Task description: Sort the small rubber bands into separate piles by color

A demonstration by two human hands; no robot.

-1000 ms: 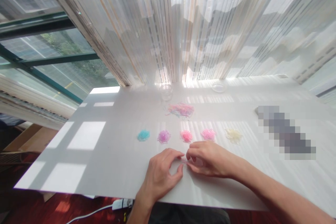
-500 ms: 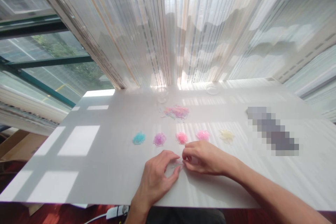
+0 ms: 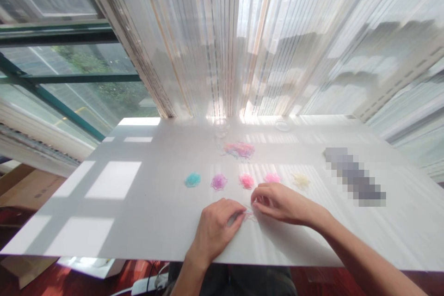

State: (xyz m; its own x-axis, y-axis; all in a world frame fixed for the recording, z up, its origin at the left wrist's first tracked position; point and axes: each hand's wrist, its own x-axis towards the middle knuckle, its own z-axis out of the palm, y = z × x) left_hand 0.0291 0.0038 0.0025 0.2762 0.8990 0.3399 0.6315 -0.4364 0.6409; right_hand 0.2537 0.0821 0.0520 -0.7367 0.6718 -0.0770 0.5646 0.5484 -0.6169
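Note:
My left hand [image 3: 220, 224] rests low over the table, thumb and fingertips pinched together at a small loose bunch of thin rubber bands [image 3: 249, 215]. A pinkish band seems to be between those fingertips. Just to the right, my right hand [image 3: 279, 203] is raised slightly, its thumb and index finger closed together; what they hold is too small to make out. Beyond the hands lies a row of small rubber-band piles: teal [image 3: 192, 180], purple [image 3: 219, 181], coral pink [image 3: 246, 181], light pink [image 3: 272, 177] and pale yellow [image 3: 300, 180].
Behind the row is a larger mixed-colour heap of bands [image 3: 240, 150]. A clear round container [image 3: 221, 127] and a clear lid-like disc [image 3: 282, 125] stand at the back of the white table [image 3: 156, 222]. A pixelated dark object [image 3: 355, 175] lies right. Striped curtains hang behind.
My left thumb and fingers have closed from a spread shape into a pinch. My right hand has drawn slightly away from the left. The camera view has shifted a little.

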